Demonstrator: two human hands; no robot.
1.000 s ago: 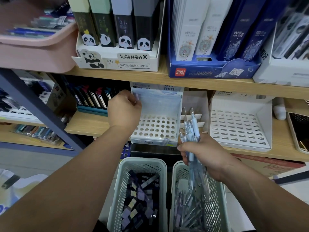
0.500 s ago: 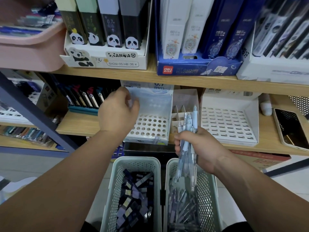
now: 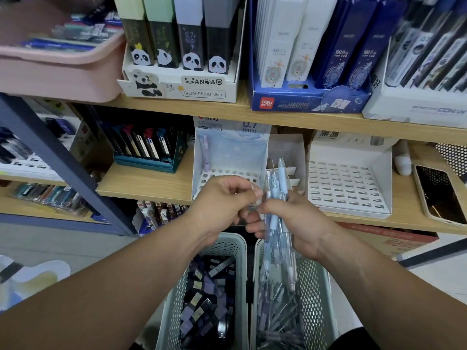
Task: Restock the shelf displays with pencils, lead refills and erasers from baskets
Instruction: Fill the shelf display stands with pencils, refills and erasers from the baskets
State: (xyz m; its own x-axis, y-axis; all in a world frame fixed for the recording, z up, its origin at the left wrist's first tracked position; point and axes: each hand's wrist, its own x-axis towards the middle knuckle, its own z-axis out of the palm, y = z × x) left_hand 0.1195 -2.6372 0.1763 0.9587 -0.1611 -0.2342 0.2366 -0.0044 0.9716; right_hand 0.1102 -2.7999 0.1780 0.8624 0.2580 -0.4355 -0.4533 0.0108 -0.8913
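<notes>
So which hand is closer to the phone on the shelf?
Right. The right hand, holding pencils, is left of the phone; the left hand is farther left, beside the right one.

Left hand pinching, right hand clenched, touching

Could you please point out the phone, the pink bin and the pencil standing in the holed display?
phone [image 3: 441,195]: head view, middle of its screen.
pink bin [image 3: 58,74]: head view, its front wall.
pencil [image 3: 205,152]: head view, mid barrel.
</notes>
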